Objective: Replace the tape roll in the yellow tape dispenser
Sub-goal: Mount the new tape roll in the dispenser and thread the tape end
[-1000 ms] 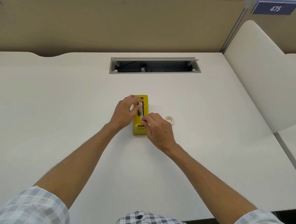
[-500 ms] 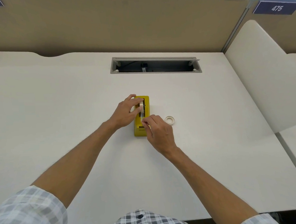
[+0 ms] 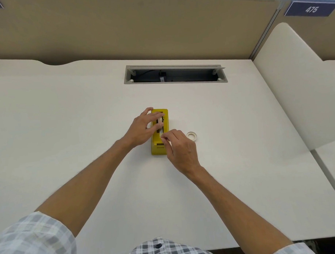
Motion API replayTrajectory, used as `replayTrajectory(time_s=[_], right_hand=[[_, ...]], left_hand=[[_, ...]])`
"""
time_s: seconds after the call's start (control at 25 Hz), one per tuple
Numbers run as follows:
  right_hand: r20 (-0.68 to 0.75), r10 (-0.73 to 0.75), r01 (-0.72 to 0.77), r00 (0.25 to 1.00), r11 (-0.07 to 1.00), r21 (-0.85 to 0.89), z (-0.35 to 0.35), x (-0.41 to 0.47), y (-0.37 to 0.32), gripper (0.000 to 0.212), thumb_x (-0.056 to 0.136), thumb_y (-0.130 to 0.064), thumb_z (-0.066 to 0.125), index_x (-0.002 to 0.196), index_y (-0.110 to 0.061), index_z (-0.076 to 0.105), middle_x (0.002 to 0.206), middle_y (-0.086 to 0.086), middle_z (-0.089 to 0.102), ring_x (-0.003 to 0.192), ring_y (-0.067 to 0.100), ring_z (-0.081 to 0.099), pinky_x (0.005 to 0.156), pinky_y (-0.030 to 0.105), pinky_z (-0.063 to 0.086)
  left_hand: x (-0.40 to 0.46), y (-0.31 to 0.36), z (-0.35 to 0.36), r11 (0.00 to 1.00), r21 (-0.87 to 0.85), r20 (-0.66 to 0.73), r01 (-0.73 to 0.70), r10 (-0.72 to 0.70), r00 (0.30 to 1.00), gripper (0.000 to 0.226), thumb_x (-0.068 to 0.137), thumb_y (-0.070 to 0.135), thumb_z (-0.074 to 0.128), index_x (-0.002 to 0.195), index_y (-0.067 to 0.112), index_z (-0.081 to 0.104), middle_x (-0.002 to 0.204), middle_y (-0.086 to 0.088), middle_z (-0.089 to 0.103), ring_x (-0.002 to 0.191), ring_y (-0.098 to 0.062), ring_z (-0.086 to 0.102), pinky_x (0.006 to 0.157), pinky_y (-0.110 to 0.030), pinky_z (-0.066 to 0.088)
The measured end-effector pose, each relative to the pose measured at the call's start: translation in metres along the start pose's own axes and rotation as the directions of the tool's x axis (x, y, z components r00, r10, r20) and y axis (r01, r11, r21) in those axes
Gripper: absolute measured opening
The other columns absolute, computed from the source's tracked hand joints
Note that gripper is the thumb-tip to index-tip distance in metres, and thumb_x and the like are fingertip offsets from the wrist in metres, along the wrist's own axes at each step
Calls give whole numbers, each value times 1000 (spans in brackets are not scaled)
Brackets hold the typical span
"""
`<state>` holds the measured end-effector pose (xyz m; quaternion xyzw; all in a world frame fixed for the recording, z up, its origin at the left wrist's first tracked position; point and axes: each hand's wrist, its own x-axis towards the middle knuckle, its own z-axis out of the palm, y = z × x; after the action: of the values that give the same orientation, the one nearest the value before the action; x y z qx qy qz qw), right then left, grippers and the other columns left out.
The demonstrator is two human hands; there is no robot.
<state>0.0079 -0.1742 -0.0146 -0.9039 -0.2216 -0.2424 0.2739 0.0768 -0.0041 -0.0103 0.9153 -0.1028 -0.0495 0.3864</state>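
My left hand [image 3: 142, 130] steadies the yellow dispenser [image 3: 165, 115] mid-counter [image 3: 67, 120], thumb on the seated roll [image 3: 160, 121]. My right hand [image 3: 182, 147] pinches the tape end [image 3: 161, 135], which looks thin, sticky, tear-prone; I'd pull by its tip.

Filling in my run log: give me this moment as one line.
left hand: holds tape roll in yellow dispenser | right hand: pinches tape end | empty core: on desk, right of dispenser
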Motion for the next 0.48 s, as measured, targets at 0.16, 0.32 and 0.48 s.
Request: replayTrajectory(time_s=[0.16, 0.32, 0.48], right_hand=[[4, -2, 2, 1000, 1000, 1, 0, 1, 1, 11, 95, -15, 60, 94, -9, 69, 88, 2, 69, 74, 19, 62, 54, 29, 49], [8, -4, 4, 1000, 1000, -1, 0, 1, 0, 11, 95, -16, 59, 94, -10, 69, 88, 2, 68, 75, 19, 62, 54, 28, 48], [16, -4, 4, 1000, 1000, -7, -1, 1, 0, 9, 95, -15, 60, 94, -10, 68, 88, 1, 68, 75, 18, 62, 54, 28, 47]], left_hand=[[-1, -1, 1, 1000, -3, -15, 9, -9, 1000, 47, 93, 43, 56, 138, 32, 50, 152, 7, 40, 147, -13, 19, 110, -56, 34], [0, -2, 0, 1000, 4, -13, 2, -2, 1000, 47, 92, 44, 56, 137, 33, 51, 151, 7, 42, 147, -12, 20, 108, -56, 36], [0, 0, -2, 1000, 15, 1, 12, -12, 1000, 46, 93, 44, 55, 137, 34, 50, 151, 8, 42, 147, -12, 19, 110, -55, 35]])
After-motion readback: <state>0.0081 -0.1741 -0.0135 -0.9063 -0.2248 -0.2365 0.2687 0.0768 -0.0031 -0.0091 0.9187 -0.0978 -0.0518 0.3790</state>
